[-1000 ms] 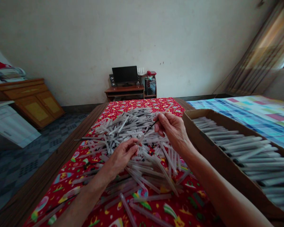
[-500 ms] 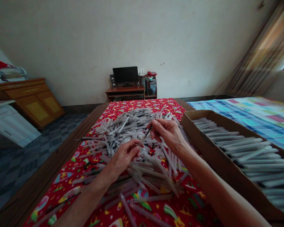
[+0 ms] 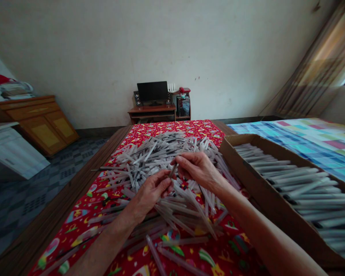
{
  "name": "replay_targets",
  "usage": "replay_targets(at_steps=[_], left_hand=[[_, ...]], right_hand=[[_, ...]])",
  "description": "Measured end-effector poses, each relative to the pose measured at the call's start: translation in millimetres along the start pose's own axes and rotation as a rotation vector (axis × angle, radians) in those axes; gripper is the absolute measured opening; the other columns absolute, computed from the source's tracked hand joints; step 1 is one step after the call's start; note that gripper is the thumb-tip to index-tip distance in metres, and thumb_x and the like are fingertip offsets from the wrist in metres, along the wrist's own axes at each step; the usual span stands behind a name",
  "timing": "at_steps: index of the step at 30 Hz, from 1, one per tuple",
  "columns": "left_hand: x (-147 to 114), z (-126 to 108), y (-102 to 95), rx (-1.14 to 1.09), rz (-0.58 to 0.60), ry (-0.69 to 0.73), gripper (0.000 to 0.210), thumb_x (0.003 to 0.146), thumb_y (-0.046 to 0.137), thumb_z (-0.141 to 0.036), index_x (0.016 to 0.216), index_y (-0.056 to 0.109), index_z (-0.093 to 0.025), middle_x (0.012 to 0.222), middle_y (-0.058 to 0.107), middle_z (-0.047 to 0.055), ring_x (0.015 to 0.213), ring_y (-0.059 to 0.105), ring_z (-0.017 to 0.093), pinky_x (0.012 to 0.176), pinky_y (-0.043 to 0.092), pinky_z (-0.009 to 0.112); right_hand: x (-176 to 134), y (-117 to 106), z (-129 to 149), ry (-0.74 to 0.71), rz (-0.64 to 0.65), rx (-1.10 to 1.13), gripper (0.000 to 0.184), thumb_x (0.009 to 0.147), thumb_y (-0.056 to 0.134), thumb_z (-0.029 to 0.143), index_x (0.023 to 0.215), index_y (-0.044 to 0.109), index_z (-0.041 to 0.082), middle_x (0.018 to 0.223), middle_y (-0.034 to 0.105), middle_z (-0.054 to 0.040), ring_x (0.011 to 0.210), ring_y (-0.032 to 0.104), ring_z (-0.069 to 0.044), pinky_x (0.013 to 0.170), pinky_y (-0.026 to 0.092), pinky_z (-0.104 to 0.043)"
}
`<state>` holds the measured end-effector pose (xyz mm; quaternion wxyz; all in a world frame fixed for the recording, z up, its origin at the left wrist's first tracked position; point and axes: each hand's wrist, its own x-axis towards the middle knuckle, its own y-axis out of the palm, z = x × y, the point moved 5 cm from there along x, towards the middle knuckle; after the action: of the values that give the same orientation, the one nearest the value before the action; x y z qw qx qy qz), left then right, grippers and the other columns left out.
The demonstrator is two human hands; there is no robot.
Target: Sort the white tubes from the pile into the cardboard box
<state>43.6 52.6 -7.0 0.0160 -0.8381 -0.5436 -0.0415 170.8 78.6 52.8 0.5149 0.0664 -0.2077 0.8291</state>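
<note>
Over the pile, my left hand [image 3: 153, 188] is closed, its thumb and fingertips pinching a narrow translucent tube, mostly hidden by the fingers. My right hand [image 3: 197, 168] pinches a thin dark stick [image 3: 173, 170] just above it, its lower end meeting the tube at the left fingertips. How deep the stick sits inside cannot be made out. Around and under both hands spreads a heap of translucent plastic tubes [image 3: 155, 149], some with dark pieces inside. More tubes [image 3: 186, 207] lie loose nearer to me.
A cardboard box [image 3: 255, 184] on the right holds stacked whitish tubes [image 3: 301, 180] with black ends. A red patterned cloth [image 3: 218, 253] covers the table. Beyond stand a desk with a monitor [image 3: 152, 91], a wooden cabinet [image 3: 50, 128] at left and a checked bed [image 3: 299, 138] at right.
My right hand has moved down and left towards my left hand, and less of the dark stick shows between them. The left hand has hardly shifted.
</note>
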Motion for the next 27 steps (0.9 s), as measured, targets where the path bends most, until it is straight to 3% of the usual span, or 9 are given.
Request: replay_targets(at_steps=[3,6,11,14,20,24,27], left_hand=[[-2,-5,-1.3,0.000,-0.040,0.026,0.025,0.086,0.048,-0.037,0.096,0.052,-0.015,0.061,0.043,-0.004,0.052,0.036,0.006,0.051,0.027,0.021],[-3,-7,-4.6,-0.013,-0.093,0.030,0.022,0.086,0.049,-0.036,0.095,0.052,-0.016,0.060,0.042,-0.004,0.052,0.036,0.006,0.051,0.027,0.020],[-2,-6,-7.5,-0.066,-0.108,0.016,0.021,0.084,0.052,-0.036,0.093,0.054,-0.017,0.062,0.045,-0.004,0.051,0.038,0.005,0.050,0.027,0.019],[-3,-8,-10.9,-0.115,-0.146,0.018,0.020,0.083,0.054,-0.034,0.092,0.055,-0.017,0.062,0.046,-0.004,0.050,0.039,0.004,0.048,0.027,0.017],[-3,-15,-24.1,-0.435,-0.315,0.098,0.013,0.080,0.057,-0.026,0.087,0.052,-0.016,0.064,0.048,-0.002,0.049,0.041,0.005,0.048,0.032,0.017],[-4,-18,-36.7,-0.554,-0.453,0.159,0.011,0.077,0.060,-0.019,0.082,0.051,-0.014,0.064,0.048,-0.002,0.050,0.042,0.005,0.047,0.033,0.016],[-4,-18,-41.5,-0.571,-0.481,0.178,0.010,0.077,0.059,-0.017,0.081,0.051,-0.014,0.063,0.048,-0.001,0.049,0.041,0.005,0.047,0.034,0.016]], right_hand=[[-1,3,-2,0.012,0.065,-0.123,0.040,0.086,0.045,0.043,0.105,0.062,0.011,0.051,0.048,0.0039,0.043,0.040,-0.005,0.041,0.029,-0.015],[-1,-8,0,0.003,-0.024,-0.172,0.046,0.087,0.044,0.042,0.118,0.055,0.010,0.050,0.046,0.0048,0.043,0.040,-0.006,0.041,0.029,-0.016],[2,-27,0,-0.049,-0.139,-0.309,0.037,0.089,0.040,0.038,0.089,0.065,0.010,0.049,0.049,0.0027,0.043,0.039,-0.005,0.044,0.028,-0.016],[2,-34,-9,-0.056,-0.158,-0.505,0.033,0.088,0.042,0.030,0.070,0.063,0.011,0.050,0.052,0.0014,0.045,0.040,-0.005,0.047,0.028,-0.017],[0,-28,-48,0.074,0.047,-1.071,0.022,0.082,0.046,0.019,0.071,0.064,0.014,0.064,0.062,-0.0049,0.057,0.052,-0.010,0.052,0.027,-0.021],[-4,-19,-71,0.182,0.238,-1.208,0.021,0.080,0.047,0.022,0.079,0.068,0.018,0.075,0.065,-0.0066,0.070,0.059,-0.016,0.056,0.033,-0.022],[-7,-12,-78,0.186,0.292,-1.258,0.022,0.080,0.047,0.022,0.086,0.067,0.018,0.080,0.065,-0.0078,0.077,0.060,-0.018,0.061,0.036,-0.023]])
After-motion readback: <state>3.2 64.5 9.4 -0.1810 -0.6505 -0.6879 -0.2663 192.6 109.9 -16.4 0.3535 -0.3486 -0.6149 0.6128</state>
